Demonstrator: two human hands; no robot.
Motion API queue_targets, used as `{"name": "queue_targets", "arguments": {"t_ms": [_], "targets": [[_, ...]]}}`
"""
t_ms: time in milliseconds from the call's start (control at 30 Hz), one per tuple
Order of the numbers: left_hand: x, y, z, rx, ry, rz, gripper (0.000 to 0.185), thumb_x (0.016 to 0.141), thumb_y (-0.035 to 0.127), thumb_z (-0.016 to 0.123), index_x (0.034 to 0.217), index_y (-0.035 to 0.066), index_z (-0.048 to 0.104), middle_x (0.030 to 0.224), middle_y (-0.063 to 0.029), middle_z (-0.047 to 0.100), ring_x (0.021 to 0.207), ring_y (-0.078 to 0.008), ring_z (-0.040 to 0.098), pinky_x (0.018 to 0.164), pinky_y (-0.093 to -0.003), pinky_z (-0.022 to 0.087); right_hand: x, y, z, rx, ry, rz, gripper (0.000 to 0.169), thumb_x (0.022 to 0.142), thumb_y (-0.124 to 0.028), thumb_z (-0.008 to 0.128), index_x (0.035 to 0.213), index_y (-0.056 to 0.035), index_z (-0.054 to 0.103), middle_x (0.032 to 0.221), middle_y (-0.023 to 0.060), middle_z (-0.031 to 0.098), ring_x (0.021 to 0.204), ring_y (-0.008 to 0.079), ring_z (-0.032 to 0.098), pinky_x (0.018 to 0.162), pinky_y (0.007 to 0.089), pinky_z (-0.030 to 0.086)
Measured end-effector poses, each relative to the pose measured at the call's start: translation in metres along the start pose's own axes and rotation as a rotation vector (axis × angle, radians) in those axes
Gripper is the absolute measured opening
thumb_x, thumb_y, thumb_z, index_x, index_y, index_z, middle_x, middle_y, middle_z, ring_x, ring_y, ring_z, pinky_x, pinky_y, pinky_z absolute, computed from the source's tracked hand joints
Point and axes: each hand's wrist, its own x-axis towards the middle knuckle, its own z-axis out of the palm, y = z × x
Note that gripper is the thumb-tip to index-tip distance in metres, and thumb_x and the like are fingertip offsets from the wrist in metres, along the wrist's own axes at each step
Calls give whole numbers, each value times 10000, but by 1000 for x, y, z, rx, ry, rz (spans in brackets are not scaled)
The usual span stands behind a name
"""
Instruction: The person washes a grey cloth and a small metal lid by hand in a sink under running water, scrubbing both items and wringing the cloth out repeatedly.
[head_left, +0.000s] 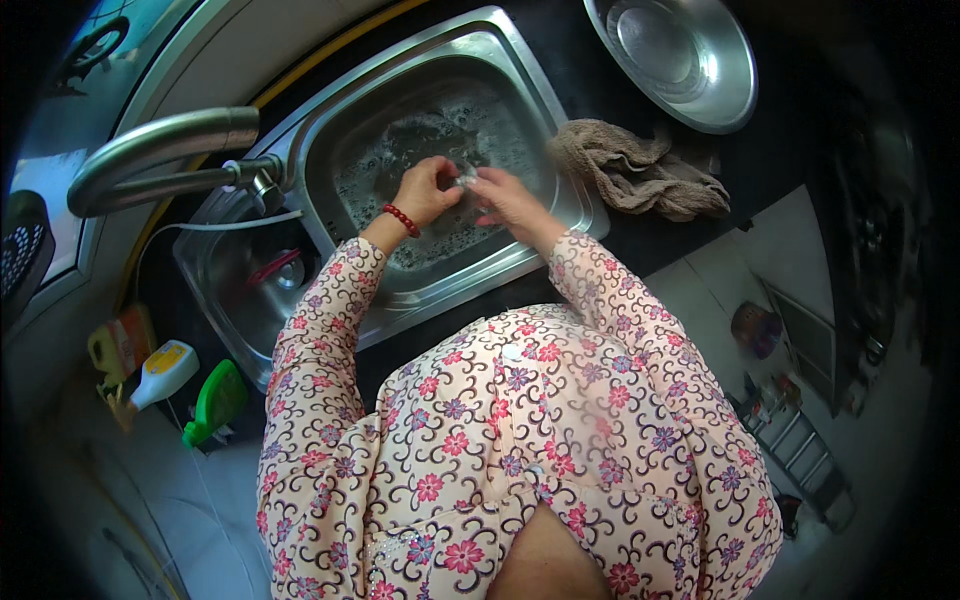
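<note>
Over the large basin of the steel sink (442, 296), my two hands meet around a small, clear, shiny object (466, 177). Its exact kind cannot be made out. My left hand (426, 193), with a red bead bracelet (402, 220) at the wrist, holds it from the left with thumb and fingers curled. From the other side my right hand (514, 201) pinches it between thumb and fingertips. Below them, foamy water (375, 176) covers the basin's bottom, and a dark patch shows under the surface.
A curved steel faucet (161, 139) stands at the left, above a smaller basin (217, 277) with a red-handled item (274, 267). Right of the sink lie a brown cloth (637, 169) and a steel bowl (724, 75). Several bottles, one green (219, 397), stand at lower left.
</note>
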Motion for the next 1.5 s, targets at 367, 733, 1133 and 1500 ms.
{"name": "queue_targets", "arguments": {"t_ms": [367, 733, 1133, 1500], "targets": [[5, -6, 13, -491, 28, -669, 656, 802, 345, 624, 1328, 69, 346, 1284, -153, 409, 1044, -293, 495, 796, -413, 468, 40, 10, -20, 410, 480, 168, 254, 848, -91, 527, 1089, -25, 480, 1007, 151, 548, 841, 288, 588, 629, 479, 534], [2, -26, 68, -852, -223, -981, 231, 889, 196, 535, 1004, 11, 456, 728, -85, 564, 503, -187, 567, 397, -309, 476, 93, 58, -41, -253, 244, 344, 106, 758, -105, 594, 848, -50, 596, 684, 110, 585, 613, 269, 587, 473, 358, 473], [7, -39, 34, -1229, 64, -700, 268, 915, 67, 397, 1179, 92, 435, 1043, -146, 557, 755, -242, 605, 576, -351, 540, 54, -3, -8, 226, 334, 131, 259, 833, -318, 527, 989, -111, 519, 726, 32, 542, 588, 160, 519, 457, 291, 399], [-3, -31, 36, -1030, 25, -691, 472, 819, -82, 440, 1271, 39, 381, 1165, -145, 489, 904, -252, 599, 732, -358, 541, 57, 13, -17, 156, 232, 135, 339, 832, -36, 483, 1170, -50, 467, 920, 125, 582, 712, 240, 596, 441, 365, 504]]}}
